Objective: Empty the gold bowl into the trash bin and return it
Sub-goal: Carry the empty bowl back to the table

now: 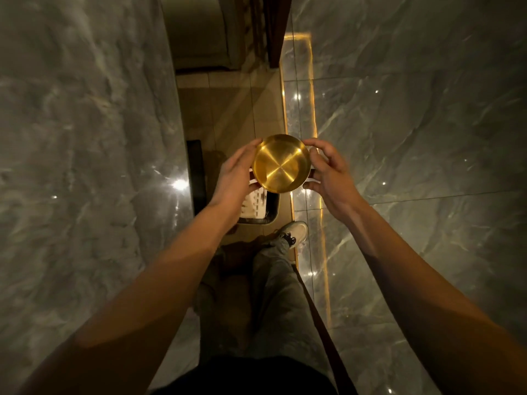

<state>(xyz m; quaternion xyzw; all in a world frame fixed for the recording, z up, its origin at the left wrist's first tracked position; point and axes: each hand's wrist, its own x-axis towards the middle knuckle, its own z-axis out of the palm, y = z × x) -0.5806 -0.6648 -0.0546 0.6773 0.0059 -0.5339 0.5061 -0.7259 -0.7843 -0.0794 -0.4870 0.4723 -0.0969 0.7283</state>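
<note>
The gold bowl point(281, 163) is held level between both hands, its shiny inside facing up with nothing in it. My left hand point(235, 173) grips its left rim and my right hand point(328, 169) grips its right rim. Directly below the bowl, on the floor, stands the trash bin point(261, 208), a dark-rimmed container with pale rubbish showing inside; the bowl and my left wrist hide most of it.
A grey marble counter point(79, 166) runs along the left. A glossy marble surface point(413, 138) with a lit amber strip lies to the right. Between them is a narrow tiled aisle point(225, 109). My legs and a pale shoe point(295, 232) stand just behind the bin.
</note>
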